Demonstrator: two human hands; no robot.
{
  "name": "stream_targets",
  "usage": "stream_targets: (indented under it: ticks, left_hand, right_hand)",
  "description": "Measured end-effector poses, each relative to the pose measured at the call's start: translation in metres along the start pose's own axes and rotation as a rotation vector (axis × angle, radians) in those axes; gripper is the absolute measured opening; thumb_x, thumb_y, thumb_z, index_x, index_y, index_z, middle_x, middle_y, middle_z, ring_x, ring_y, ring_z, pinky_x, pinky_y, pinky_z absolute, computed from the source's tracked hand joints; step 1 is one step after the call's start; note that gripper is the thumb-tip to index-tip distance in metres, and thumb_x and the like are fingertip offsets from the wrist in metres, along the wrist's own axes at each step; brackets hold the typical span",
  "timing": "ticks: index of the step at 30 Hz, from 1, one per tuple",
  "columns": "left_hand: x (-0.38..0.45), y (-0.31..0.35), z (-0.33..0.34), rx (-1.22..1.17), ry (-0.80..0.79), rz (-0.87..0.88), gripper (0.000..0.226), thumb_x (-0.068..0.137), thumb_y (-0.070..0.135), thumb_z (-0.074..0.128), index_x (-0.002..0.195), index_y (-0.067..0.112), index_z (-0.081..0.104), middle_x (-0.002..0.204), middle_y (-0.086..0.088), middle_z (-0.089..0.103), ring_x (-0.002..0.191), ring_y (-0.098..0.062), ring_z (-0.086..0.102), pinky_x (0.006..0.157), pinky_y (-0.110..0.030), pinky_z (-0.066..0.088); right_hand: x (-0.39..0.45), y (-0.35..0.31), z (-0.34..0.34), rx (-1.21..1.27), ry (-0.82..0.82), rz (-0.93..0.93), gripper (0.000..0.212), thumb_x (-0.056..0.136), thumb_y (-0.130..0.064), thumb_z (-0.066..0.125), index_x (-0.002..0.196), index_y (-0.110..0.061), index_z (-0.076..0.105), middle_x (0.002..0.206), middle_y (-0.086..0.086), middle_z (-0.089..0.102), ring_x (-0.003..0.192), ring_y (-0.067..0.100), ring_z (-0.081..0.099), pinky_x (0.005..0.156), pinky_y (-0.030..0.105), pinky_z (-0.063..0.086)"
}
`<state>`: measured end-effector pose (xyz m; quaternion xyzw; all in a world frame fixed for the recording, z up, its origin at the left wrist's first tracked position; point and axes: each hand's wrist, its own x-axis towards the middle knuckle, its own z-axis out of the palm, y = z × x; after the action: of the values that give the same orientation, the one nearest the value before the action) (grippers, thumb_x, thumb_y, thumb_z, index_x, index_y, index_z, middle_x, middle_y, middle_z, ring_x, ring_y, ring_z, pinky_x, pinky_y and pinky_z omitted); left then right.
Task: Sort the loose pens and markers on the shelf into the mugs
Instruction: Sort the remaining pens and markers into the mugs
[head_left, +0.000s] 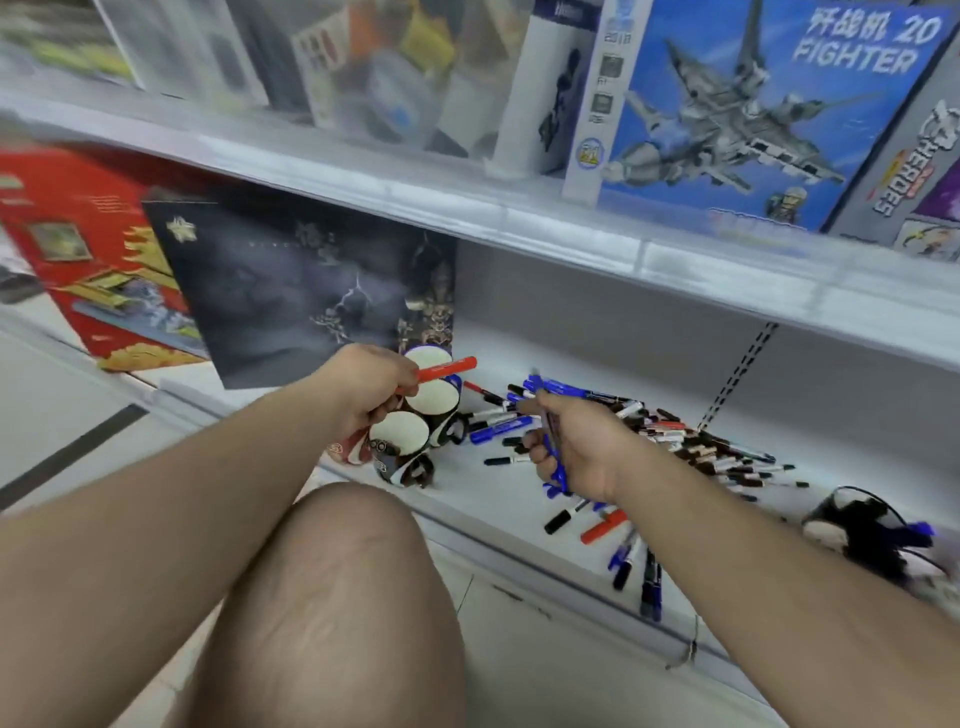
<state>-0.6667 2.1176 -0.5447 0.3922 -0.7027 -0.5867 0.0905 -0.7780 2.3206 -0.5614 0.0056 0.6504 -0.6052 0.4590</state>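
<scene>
Head view looks down over a bare knee at a low white shelf. The left hand is curled round a red marker, pinching it near one end so the rest pokes out to the right, over the rims of the mugs. The right hand is closed on a small bunch of blue markers, their ends sticking out above and below the fist.

Three white-lined mugs with dark printed sides stand clustered in a tight line, and a red-patterned one seems tucked behind the left wrist. None shows a pen inside from here.

The markers look light, stiff and smooth-barrelled, so I judge a pinch at mid-barrel gives the best control; a bunch held loosely could slip or fan out. The mugs look like ceramic and would tip or chip if knocked by a wrist.

To the right lies the loose pile of pens, mostly black-and-white with some red, and more scattered markers near the shelf's front edge, where one could roll off. A dark tangled object sits further right. Boxed toys lean close behind the mugs, crowding the reach.
</scene>
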Motion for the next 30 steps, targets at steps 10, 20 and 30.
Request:
stream_targets:
  ticks: [10, 20, 30]
  left_hand:
    - [0.05, -0.081, -0.034, 0.097, 0.228, -0.021, 0.016, 0.082, 0.012, 0.074, 0.098, 0.012, 0.073, 0.089, -0.008, 0.069, 0.053, -0.005, 0.057, 0.044, -0.014, 0.039]
    - [0.107, -0.119, -0.016, 0.729, 0.039, 0.073, 0.032, 0.092, 0.005, 0.048, 0.108, 0.016, 0.073, 0.108, -0.008, 0.07, 0.101, -0.028, 0.061, 0.075, -0.024, 0.043]
    - [0.134, -0.147, 0.016, 1.025, 0.166, 0.188, 0.03, 0.099, 0.039, 0.042, 0.115, 0.035, 0.066, 0.107, -0.005, 0.069, 0.109, -0.028, 0.055, 0.089, -0.037, 0.038]
  right_hand:
    - [0.062, 0.026, 0.042, -0.027, 0.079, 0.026, 0.027, 0.093, 0.0, 0.047, 0.114, 0.004, 0.064, 0.073, 0.011, 0.055, 0.056, 0.019, 0.055, 0.049, 0.026, 0.048]
    - [0.101, 0.037, 0.045, -0.02, 0.179, -0.065, 0.006, 0.092, -0.001, 0.062, 0.089, -0.006, 0.066, 0.081, 0.012, 0.066, 0.055, 0.015, 0.052, 0.051, 0.024, 0.042]
    - [0.112, 0.038, 0.052, 0.136, 0.252, -0.048, 0.006, 0.093, 0.002, 0.06, 0.096, 0.005, 0.064, 0.091, 0.02, 0.065, 0.071, 0.025, 0.068, 0.059, 0.027, 0.057]
